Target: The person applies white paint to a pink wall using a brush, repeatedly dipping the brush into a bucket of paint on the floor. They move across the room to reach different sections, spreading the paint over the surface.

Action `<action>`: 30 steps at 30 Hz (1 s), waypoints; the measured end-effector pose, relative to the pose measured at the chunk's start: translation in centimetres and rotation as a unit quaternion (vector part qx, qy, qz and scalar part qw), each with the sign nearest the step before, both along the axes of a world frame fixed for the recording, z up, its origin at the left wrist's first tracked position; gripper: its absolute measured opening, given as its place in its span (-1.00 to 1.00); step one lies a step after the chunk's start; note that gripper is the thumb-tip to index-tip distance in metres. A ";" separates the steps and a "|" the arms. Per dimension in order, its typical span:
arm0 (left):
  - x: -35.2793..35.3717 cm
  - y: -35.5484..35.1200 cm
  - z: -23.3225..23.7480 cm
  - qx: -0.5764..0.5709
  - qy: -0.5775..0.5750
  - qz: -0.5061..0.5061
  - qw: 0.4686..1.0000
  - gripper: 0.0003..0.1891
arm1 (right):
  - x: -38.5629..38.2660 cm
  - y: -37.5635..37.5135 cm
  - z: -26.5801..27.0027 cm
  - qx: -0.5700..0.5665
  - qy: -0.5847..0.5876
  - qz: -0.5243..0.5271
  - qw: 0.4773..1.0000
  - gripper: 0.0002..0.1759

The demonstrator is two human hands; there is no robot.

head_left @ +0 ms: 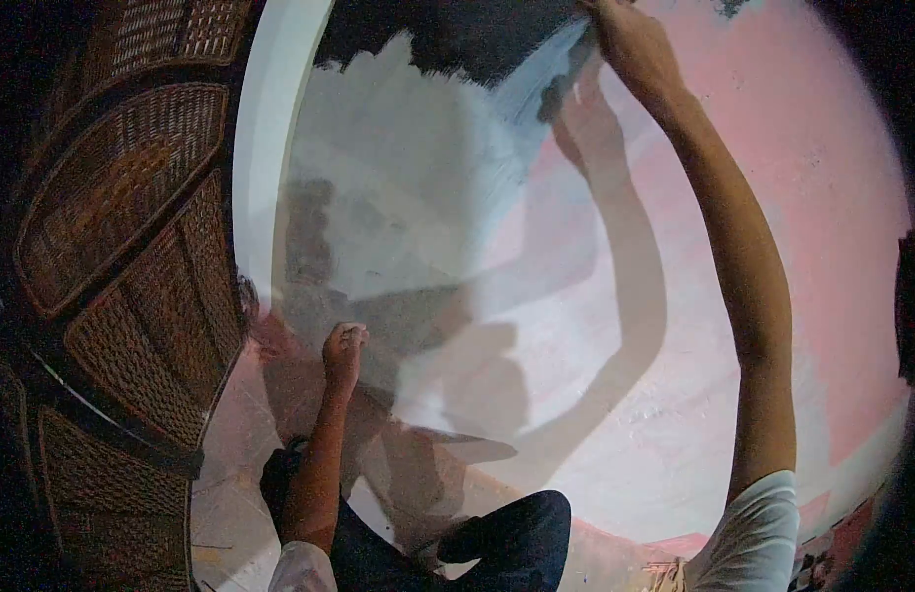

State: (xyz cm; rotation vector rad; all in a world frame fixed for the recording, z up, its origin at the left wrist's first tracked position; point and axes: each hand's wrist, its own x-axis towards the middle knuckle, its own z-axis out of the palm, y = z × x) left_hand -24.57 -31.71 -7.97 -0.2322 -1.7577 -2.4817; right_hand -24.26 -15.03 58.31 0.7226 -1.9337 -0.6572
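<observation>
My right hand reaches up to the top edge of the view, close against a painted wall. Its fingers are bent together and partly cut off by the frame; I cannot tell what they hold. Beside them, a streaky blue-grey paint patch meets a black area with a ragged lower border. My left hand is raised low on the left, fingers curled closed, with nothing sticking out of it. Behind it the wall is grey, while pink paint covers the right part. The right arm's shadow falls across the wall.
A white vertical frame borders the wall at left. Next to it stands dark brown woven wickerwork. My bent legs in dark trousers are at the bottom, above a tiled floor. A dark object sits at the right edge.
</observation>
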 end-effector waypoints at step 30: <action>1.9 -1.1 3.5 -0.041 0.043 0.035 0.998 -0.81 | -4.7 -0.6 -7.4 0.115 -0.077 -0.044 0.989 -0.64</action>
